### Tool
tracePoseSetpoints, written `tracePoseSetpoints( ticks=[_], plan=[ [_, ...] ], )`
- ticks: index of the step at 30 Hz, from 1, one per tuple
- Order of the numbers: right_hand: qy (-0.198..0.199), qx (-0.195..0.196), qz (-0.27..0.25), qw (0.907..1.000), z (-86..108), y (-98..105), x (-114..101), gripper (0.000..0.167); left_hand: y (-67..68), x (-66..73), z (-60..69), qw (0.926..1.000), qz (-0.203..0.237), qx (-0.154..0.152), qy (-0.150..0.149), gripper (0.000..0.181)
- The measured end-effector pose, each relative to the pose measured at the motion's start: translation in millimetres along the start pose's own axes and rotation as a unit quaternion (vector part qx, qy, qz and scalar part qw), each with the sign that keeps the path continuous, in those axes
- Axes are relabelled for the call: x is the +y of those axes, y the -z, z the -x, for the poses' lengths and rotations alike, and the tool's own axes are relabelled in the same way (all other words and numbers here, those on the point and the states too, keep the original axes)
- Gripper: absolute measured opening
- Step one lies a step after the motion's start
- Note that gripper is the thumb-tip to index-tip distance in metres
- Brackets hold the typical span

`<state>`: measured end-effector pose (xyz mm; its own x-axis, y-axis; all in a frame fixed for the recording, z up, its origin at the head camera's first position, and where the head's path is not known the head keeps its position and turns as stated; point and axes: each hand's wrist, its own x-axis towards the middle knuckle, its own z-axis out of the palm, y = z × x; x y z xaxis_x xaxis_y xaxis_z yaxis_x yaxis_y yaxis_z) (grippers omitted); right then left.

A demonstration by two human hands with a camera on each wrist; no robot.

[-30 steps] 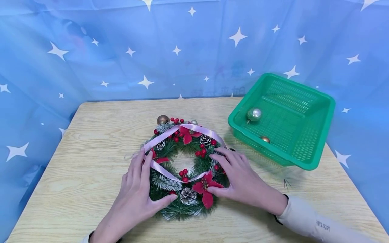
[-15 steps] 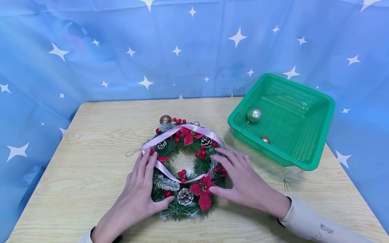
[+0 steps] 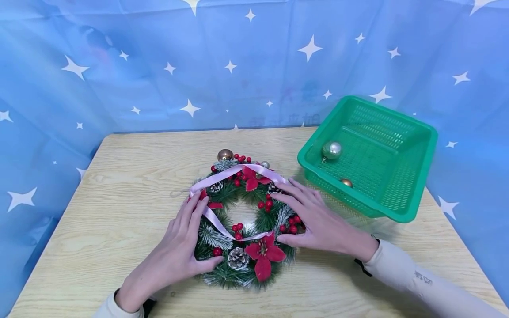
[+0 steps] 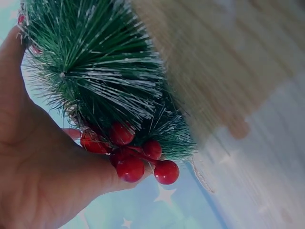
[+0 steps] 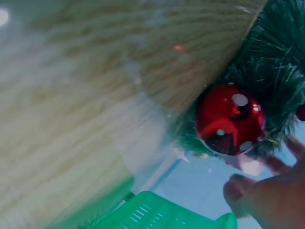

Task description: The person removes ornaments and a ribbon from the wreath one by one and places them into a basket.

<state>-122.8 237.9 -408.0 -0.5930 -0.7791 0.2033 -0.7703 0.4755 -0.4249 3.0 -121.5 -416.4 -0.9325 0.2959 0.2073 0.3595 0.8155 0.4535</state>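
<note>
A Christmas wreath (image 3: 223, 276) of green sprigs, red berries, pinecones and red poinsettias lies on the table. A pale pink ribbon (image 3: 216, 179) loops loosely across it. My left hand (image 3: 175, 251) grips the wreath's left side, thumb near the bottom left. In the left wrist view, that hand curves round the sprigs beside a cluster of red berries (image 4: 129, 169). My right hand (image 3: 318, 225) holds the right side, its fingers over the upper right and its thumb by the lower poinsettia (image 3: 262, 255). A shiny red ball (image 5: 230, 119) on the wreath shows in the right wrist view.
A green basket (image 3: 367, 207) stands at the back right, with a silver ball (image 3: 332, 150) and a smaller copper ball (image 3: 347, 183) inside. A brown ball (image 3: 225, 154) sits at the wreath's far edge. A blue starry cloth (image 3: 159, 53) hangs behind the table (image 3: 99, 198).
The wreath has turned clockwise: its far edge has shifted right and the lower poinsettia left. My right hand's fingers have slid slightly away from me and leftward over the rim; my left hand barely moved.
</note>
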Motion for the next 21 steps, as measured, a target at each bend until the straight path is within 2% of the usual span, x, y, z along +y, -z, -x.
tracePoseSetpoints(
  ticks=[3, 12, 17, 21],
  plan=[
    [0.0, -0.016, 0.002, 0.9999, -0.8, -1.4, 0.4, 0.096, 0.7, -1.3, -0.1, 1.0, -0.004, 0.003, -0.001, 0.14],
    [0.007, -0.01, 0.044, 0.999, 0.2, -5.4, -5.0, 0.098, 3.7, 4.4, 5.0, 0.9991, -0.02, 0.027, 0.026, 0.138],
    [0.004, 0.013, 0.06, 0.9981, 0.8, -10.0, -13.1, 0.098, 5.2, 13.8, 7.7, 0.9967, -0.018, 0.043, 0.066, 0.138],
    [-0.013, 0.023, 0.058, 0.9979, 2.6, -13.7, -22.7, 0.096, 4.5, 22.1, 9.7, 0.9938, -0.023, 0.042, 0.1, 0.139]
  ],
)
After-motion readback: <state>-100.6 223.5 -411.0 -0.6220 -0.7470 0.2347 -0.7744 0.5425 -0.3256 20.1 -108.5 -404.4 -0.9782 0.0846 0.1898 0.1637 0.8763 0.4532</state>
